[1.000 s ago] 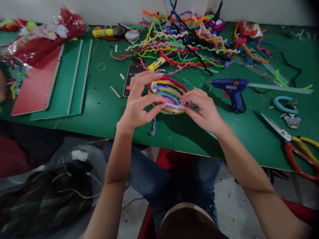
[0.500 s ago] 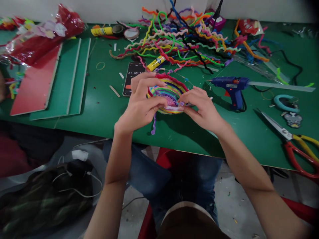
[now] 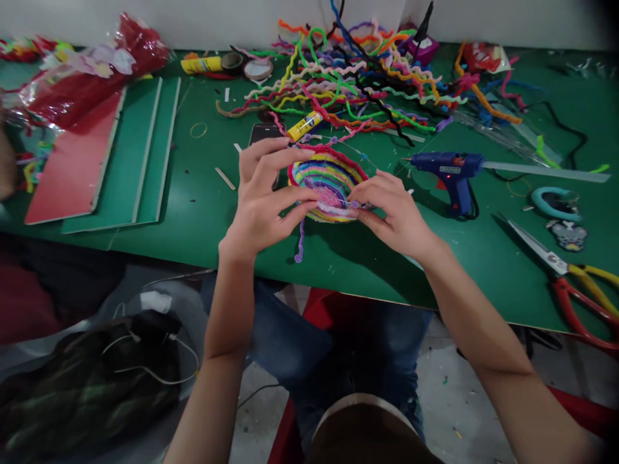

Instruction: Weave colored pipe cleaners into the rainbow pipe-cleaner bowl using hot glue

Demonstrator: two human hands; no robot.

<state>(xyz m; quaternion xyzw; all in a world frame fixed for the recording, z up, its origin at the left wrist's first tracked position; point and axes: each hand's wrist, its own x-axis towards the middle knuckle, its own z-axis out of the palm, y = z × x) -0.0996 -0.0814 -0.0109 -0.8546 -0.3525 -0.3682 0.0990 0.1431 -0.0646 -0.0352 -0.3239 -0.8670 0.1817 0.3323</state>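
Note:
Between my hands is a round woven piece (image 3: 333, 169) of rainbow-coloured fuzzy strands, held just above the green table. My left hand (image 3: 268, 196) grips its left edge, thumb and forefinger pinched near the pink centre and the other fingers over the rim. My right hand (image 3: 389, 209) pinches the lower right edge, close to a small lilac strand (image 3: 354, 205). A purple fuzzy strand (image 3: 300, 241) dangles below the piece. Behind my left hand a phone (image 3: 265, 133) lies partly hidden, and a yellow glue stick (image 3: 304, 125) rests beyond the piece.
A heap of pipe cleaners (image 3: 348, 77) lies at the back. To the right are a blue glue gun (image 3: 454, 171) with its stick and large scissors (image 3: 556, 261) at the table edge. Red and green boards (image 3: 82, 161) lie left, beneath a red plastic-wrapped bundle (image 3: 68, 96).
My left hand has shifted slightly left and now covers more of the phone. Its thumb and forefinger are pinched closer together. My right hand keeps nearly the same place.

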